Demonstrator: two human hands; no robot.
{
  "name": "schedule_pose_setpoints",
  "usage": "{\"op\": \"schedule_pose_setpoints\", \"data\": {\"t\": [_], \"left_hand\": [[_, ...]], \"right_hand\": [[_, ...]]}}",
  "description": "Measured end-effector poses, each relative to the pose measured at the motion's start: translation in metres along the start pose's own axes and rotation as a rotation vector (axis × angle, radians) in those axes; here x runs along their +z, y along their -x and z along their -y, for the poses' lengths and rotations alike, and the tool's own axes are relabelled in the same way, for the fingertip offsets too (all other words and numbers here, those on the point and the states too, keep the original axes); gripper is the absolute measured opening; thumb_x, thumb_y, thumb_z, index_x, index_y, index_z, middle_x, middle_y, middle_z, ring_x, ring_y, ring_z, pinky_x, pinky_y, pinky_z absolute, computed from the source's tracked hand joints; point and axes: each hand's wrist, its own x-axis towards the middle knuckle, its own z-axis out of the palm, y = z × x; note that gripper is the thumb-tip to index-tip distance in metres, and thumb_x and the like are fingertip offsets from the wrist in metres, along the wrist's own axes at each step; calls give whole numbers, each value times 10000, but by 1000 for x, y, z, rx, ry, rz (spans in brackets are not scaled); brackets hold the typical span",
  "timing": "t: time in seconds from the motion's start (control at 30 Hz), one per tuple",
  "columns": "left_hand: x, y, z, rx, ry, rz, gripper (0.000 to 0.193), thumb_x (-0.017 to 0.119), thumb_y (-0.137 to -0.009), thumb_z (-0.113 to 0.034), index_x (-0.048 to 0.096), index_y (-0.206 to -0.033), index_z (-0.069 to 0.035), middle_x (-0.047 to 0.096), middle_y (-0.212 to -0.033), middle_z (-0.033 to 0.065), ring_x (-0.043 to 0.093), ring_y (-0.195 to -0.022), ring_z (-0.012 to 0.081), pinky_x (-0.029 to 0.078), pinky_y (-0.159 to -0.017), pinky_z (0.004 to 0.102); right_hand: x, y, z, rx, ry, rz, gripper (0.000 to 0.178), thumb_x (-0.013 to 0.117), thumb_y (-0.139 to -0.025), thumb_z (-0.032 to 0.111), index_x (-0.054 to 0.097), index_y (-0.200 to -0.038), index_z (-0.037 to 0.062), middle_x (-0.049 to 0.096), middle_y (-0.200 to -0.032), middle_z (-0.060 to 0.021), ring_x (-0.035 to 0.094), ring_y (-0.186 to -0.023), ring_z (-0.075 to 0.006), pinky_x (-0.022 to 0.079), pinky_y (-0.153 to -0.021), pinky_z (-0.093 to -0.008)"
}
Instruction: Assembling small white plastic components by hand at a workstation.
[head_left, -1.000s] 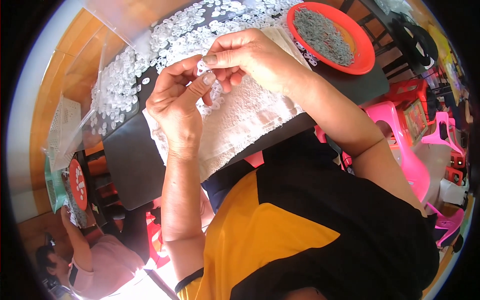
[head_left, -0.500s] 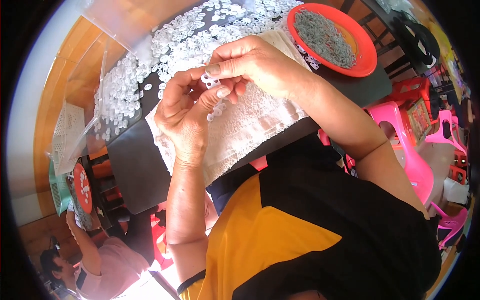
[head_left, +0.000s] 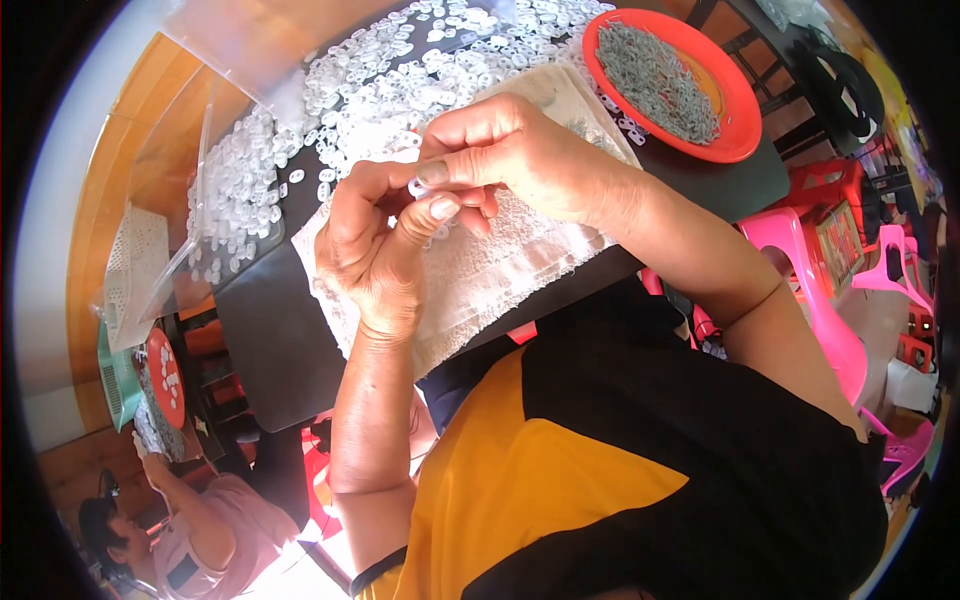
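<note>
My left hand (head_left: 378, 245) is closed in a pinch on a small white plastic piece with holes (head_left: 416, 187), mostly covered by fingers and thumbs. Against it, my right hand (head_left: 515, 155) has its thumb and fingers pressed together; whatever they grip is hidden. Both hands hover above a cream towel (head_left: 500, 260) on the dark table. Just beyond them spreads a heap of similar white plastic pieces (head_left: 380, 105).
At the far right a red plate (head_left: 740, 145) bears a pile of small grey metal parts (head_left: 655, 85). Clear plastic sheeting (head_left: 225, 50) edges the left side. Pink chairs (head_left: 825, 320) stand to the right. Another person (head_left: 215, 520) works at lower left.
Both hands have shifted slightly nearer to me. The right thumb now covers more of the white piece, which showed its holes before. At lower left the other person's arm has moved.
</note>
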Motion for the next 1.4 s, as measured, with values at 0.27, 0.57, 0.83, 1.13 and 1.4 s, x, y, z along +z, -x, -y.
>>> {"op": "schedule_pose_setpoints", "data": {"t": [0.27,0.57,0.83,1.13,1.4], "left_hand": [[1,-5,1,-11,56,66,186,732,-835,-41,608,-967,0,678,-819,56,639,-704,106,515,-662,228],[3,0,5,-82,175,-30,232,759,-777,40,621,-962,10,668,-855,55,636,-775,109,519,-697,233],[0,-3,6,-10,224,29,224,752,-780,41,592,-936,27,675,-865,100,673,-718,152,560,-639,255],[-4,-7,12,-55,367,74,222,748,-786,40,587,-934,4,647,-873,59,640,-741,129,564,-650,251],[-1,-11,16,-99,198,-45,257,751,-776,64,635,-993,-11,642,-872,34,601,-768,88,475,-593,209]], "right_hand": [[0,-1,-2,-18,-37,-28,249,573,-956,196,599,-782,20,566,-657,-19,591,-549,-121,413,-524,-224],[1,1,1,-47,-27,-35,242,589,-946,184,598,-769,20,568,-661,-26,582,-551,-124,418,-532,-227],[-1,-3,-12,3,-149,18,232,587,-943,142,592,-759,1,556,-653,-39,540,-532,-120,428,-493,-233],[-1,-5,-18,-35,-222,75,179,559,-937,120,621,-814,6,578,-665,-29,560,-547,-110,408,-518,-220],[1,-8,-4,-93,0,-126,208,571,-945,196,644,-843,30,597,-686,-9,600,-578,-111,424,-555,-218]]}}
